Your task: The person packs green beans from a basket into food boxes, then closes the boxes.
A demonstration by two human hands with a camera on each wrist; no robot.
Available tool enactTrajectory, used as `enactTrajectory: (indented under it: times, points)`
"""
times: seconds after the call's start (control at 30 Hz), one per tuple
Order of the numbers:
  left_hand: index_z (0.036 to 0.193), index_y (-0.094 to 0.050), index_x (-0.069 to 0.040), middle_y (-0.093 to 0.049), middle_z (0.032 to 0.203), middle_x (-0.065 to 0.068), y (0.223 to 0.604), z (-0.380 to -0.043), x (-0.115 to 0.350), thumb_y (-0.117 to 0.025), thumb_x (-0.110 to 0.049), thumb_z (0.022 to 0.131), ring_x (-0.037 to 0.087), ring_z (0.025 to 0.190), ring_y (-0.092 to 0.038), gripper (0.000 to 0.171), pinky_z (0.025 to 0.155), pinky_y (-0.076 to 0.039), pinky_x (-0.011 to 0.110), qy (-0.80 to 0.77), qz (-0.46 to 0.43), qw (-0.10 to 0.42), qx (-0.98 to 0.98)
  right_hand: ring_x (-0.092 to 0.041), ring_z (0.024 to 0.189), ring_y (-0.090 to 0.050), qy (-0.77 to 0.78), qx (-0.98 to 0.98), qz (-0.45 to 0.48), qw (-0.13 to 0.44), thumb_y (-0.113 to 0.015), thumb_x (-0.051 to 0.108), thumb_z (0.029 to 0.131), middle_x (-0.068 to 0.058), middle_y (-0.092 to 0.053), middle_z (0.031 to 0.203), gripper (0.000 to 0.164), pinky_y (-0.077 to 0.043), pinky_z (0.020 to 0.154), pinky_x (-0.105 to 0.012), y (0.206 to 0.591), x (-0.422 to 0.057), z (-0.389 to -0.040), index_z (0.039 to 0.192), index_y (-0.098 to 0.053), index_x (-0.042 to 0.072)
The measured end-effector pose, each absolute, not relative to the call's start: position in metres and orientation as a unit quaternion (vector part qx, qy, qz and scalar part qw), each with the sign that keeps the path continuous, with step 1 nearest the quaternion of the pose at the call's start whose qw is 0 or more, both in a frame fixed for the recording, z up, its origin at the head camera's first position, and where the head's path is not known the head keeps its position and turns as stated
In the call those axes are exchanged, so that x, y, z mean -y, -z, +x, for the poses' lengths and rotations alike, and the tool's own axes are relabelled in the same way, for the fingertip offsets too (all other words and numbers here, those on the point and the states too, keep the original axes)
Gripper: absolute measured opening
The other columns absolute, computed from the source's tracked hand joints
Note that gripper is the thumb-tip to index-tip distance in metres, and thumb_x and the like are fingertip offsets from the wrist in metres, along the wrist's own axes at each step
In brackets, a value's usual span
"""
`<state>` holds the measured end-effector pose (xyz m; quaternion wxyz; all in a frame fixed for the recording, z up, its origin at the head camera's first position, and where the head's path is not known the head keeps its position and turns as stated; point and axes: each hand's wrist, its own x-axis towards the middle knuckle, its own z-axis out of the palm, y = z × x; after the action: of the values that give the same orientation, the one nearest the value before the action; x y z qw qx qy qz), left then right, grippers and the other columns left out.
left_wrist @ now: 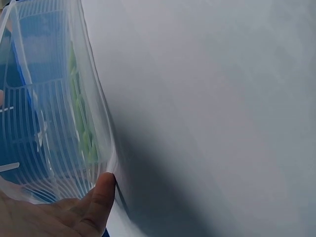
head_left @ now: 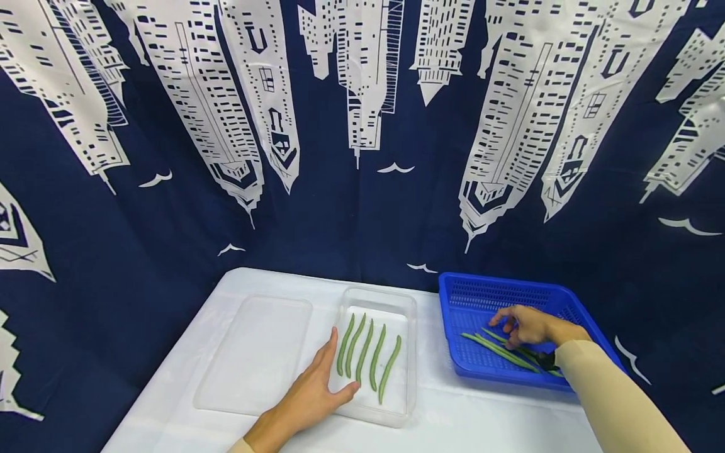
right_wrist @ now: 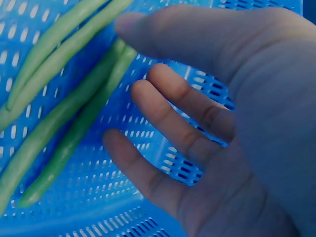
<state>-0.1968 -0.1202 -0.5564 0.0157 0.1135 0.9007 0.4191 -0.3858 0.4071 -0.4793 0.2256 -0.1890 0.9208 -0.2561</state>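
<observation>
Lower centre, the left hand (head_left: 317, 390), fingers extended, touches a clear container (head_left: 399, 385) holding 5 green beans (head_left: 364, 353). Lower right, the right hand (head_left: 527, 326), loosely curved and empty, hovers by 4 loose beans (right_wrist: 52, 64) in a blue basket (head_left: 481, 371).

Behind the white table (head_left: 442, 409) spreads a navy cloth (head_left: 340, 233), faintly creased, which also shows to the table's left and right. Beyond the table's far edge, white printed skyscrapers (head_left: 362, 82) point upside down toward it, and small white printed birds (head_left: 421, 268) dot the cloth nearer the table. Bright, fairly even light covers the tabletop.
</observation>
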Motion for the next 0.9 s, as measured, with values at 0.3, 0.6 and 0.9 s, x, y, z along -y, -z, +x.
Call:
enactTrajectory:
  times: [0.3, 0.6, 0.9]
  points:
    - [0.19, -0.001, -0.027, -0.03, 0.193, 0.019, 0.557, -0.197, 0.12, -0.078, -0.06, 0.108, 0.047, 0.172, -0.042, 0.118, 0.131, -0.046, 0.074, -0.41, 0.119, 0.021, -0.904, -0.02, 0.079, -0.055, 0.263, -0.915, -0.158, 0.261, -0.075, -0.025, 0.079, -0.009, -0.061, 0.094, 0.049, -0.047, 0.063, -0.025, 0.493, -0.414, -0.385, 0.119, -0.071, 0.002]
    - [0.19, -0.002, -0.024, -0.028, 0.193, 0.02, 0.555, -0.198, 0.12, -0.078, -0.062, 0.107, 0.052, 0.172, -0.042, 0.119, 0.13, -0.046, 0.077, -0.406, 0.12, 0.024, -0.906, -0.02, 0.08, -0.059, 0.242, -0.926, -0.165, 0.238, -0.077, -0.021, 0.079, -0.006, -0.066, 0.091, 0.039, -0.048, 0.064, -0.025, 0.496, -0.416, -0.388, 0.11, -0.071, 0.003]
    - [0.19, -0.001, -0.025, -0.029, 0.193, 0.02, 0.555, -0.198, 0.119, -0.079, -0.058, 0.108, 0.051, 0.172, -0.042, 0.118, 0.131, -0.045, 0.076, -0.401, 0.116, 0.026, -0.908, -0.017, 0.082, -0.064, 0.208, -0.937, -0.205, 0.191, -0.079, -0.017, 0.079, -0.007, -0.073, 0.086, 0.032, -0.051, 0.077, -0.027, 0.497, -0.418, -0.385, 0.103, -0.073, 0.004]
